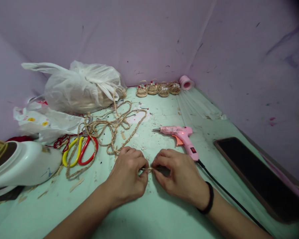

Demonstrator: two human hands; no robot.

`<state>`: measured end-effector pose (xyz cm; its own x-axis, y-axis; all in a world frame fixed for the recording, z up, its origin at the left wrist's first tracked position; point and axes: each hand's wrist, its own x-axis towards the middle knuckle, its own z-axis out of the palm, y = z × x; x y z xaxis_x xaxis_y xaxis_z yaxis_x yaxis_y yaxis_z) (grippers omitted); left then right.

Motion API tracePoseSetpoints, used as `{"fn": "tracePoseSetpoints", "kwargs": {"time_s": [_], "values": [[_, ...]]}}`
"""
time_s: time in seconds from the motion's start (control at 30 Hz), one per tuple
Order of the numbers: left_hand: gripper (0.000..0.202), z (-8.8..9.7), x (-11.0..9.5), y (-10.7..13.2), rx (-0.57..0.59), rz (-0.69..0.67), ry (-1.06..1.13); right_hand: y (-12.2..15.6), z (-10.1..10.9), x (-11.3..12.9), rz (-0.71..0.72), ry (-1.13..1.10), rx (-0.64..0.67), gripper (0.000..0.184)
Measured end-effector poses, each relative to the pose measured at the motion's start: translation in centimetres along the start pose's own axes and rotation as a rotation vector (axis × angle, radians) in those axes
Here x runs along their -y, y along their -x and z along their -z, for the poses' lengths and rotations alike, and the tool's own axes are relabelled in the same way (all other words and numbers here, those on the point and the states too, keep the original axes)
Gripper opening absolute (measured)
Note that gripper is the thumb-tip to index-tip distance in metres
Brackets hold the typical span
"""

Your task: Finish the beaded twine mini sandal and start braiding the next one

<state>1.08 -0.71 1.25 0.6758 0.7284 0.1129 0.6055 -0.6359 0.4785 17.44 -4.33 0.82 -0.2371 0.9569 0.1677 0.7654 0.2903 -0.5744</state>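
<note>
My left hand [128,175] and my right hand [177,175] rest on the pale green table [149,215], fingertips meeting. Both pinch a short piece of braided jute rope [147,169] held between them. A long loose length of the same braided rope [109,127] lies coiled just beyond my left hand. A pink hot glue gun [180,135] lies beyond my right hand, its nozzle pointing left and its black cord [229,196] running along my right forearm. A black band sits on my right wrist.
Yellow and red scissors [79,151] lie left of the rope. A white plastic jug [22,162] and white plastic bags [79,86] are at the left. Several small woven baskets [158,89] and a pink tape roll [186,82] stand at the back. A dark phone [256,176] lies at right.
</note>
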Motion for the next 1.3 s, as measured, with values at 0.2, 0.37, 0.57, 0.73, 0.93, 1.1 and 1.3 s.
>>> {"fn": "tracePoseSetpoints", "kwargs": {"time_s": [0.2, 0.37, 0.57, 0.73, 0.93, 1.1, 1.3], "values": [[0.011, 0.4, 0.2, 0.0, 0.006, -0.011, 0.064, -0.2, -0.3, -0.1, 0.008, -0.026, -0.026, 0.009], [0.011, 0.2, 0.6, 0.0, -0.042, -0.028, 0.09, -0.2, -0.3, 0.0, 0.003, -0.041, -0.012, 0.011], [0.016, 0.0, 0.3, 0.3, -0.076, -0.106, 0.035, -0.3, 0.2, 0.2, 0.026, 0.006, 0.066, 0.014], [0.011, 0.3, -0.3, 0.8, -0.026, -0.16, -0.063, 0.1, 0.7, 0.1, 0.045, 0.1, 0.138, 0.018], [0.013, 0.5, -0.1, 0.8, -0.029, -0.117, -0.021, 0.6, 0.9, -0.2, 0.034, 0.081, 0.132, 0.016], [0.008, 0.4, -0.1, 0.4, -0.002, -0.038, 0.039, 0.5, 0.8, -0.2, 0.014, 0.044, 0.13, 0.016], [0.011, 0.2, -0.5, 0.3, 0.012, -0.033, -0.026, 0.4, 0.8, 0.0, -0.006, 0.031, 0.115, 0.014]]}}
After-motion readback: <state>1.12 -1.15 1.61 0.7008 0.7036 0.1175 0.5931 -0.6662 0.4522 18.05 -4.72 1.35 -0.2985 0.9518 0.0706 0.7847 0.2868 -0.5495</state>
